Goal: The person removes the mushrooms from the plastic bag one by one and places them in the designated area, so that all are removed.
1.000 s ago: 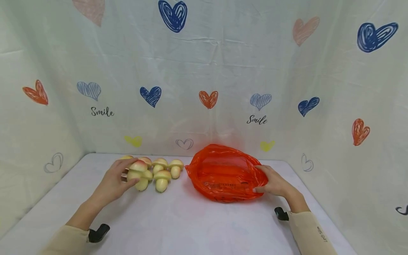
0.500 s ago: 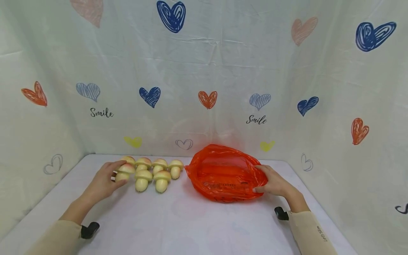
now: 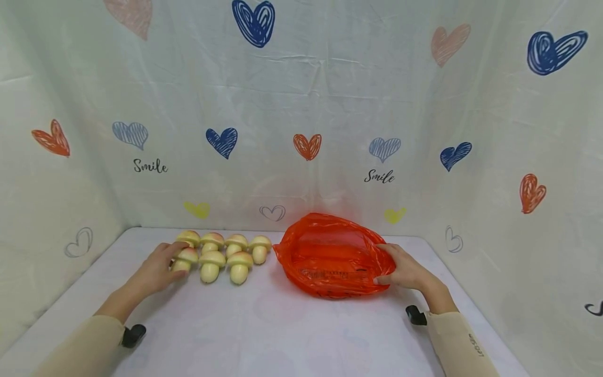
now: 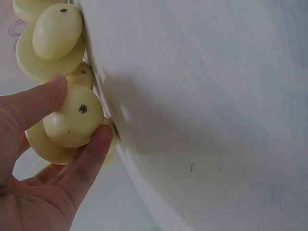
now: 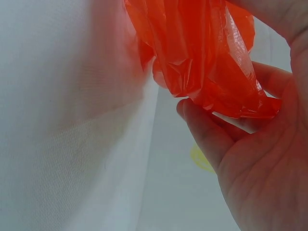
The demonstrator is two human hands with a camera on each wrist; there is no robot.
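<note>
My left hand (image 3: 155,268) grips a pale yellow toy mushroom (image 3: 182,260) with a pink-tinged cap, at the left end of the front row. In the left wrist view, thumb and fingers curl round that mushroom's rounded stem (image 4: 72,122). Other mushrooms of the same kind stand beside and behind it, among them a front-row one (image 3: 210,267) and a back-left one (image 3: 189,237). On the right, my right hand (image 3: 409,268) holds the right rim of a red plastic bag (image 3: 330,254), whose mouth gapes toward me. The bag hides part of the right fingers.
A white cloth covers the table (image 3: 282,335). Behind and at both sides hangs a pale curtain (image 3: 301,89) printed with hearts and "Smile". The back row's right-end mushroom (image 3: 259,248) stands close to the bag's left corner.
My left hand has moved left with the mushroom and lowered it beside the front row, uncovering the mushrooms behind. The right hand and the bag stay in place.
</note>
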